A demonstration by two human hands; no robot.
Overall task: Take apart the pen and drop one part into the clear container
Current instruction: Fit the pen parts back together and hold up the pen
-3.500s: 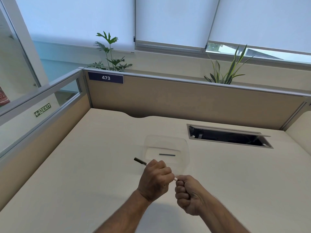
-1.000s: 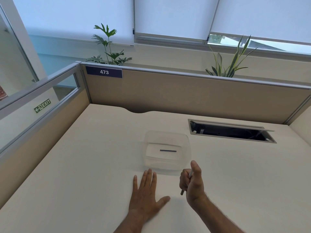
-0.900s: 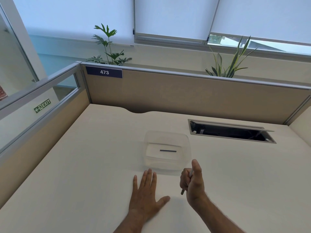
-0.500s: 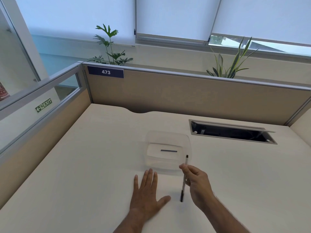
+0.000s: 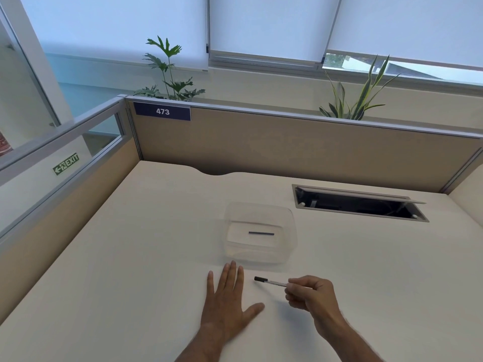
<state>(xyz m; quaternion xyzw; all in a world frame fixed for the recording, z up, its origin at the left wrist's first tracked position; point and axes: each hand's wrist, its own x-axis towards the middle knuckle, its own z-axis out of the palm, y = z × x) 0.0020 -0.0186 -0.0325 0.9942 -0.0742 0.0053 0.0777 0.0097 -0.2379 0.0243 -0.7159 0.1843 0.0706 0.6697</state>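
Observation:
A clear plastic container (image 5: pixel 289 254) stands on the cream desk just beyond my hands, with a thin dark pen part (image 5: pixel 261 233) lying flat on its bottom. My right hand (image 5: pixel 312 295) pinches one end of a white pen (image 5: pixel 271 282) that has a black end. The pen points left, low over the desk, its black end close to my left fingers. My left hand (image 5: pixel 230 300) lies flat on the desk, palm down, fingers spread, holding nothing.
An open cable hatch (image 5: pixel 358 203) is cut into the desk at the back right. Beige partition walls (image 5: pixel 287 150) close off the back and the left side. Two plants stand behind the partition.
My right hand has turned the pen from roughly upright to lying leftward and lowered it near the desk. My left hand has stayed flat. Earlier both hands gripped the pen together.

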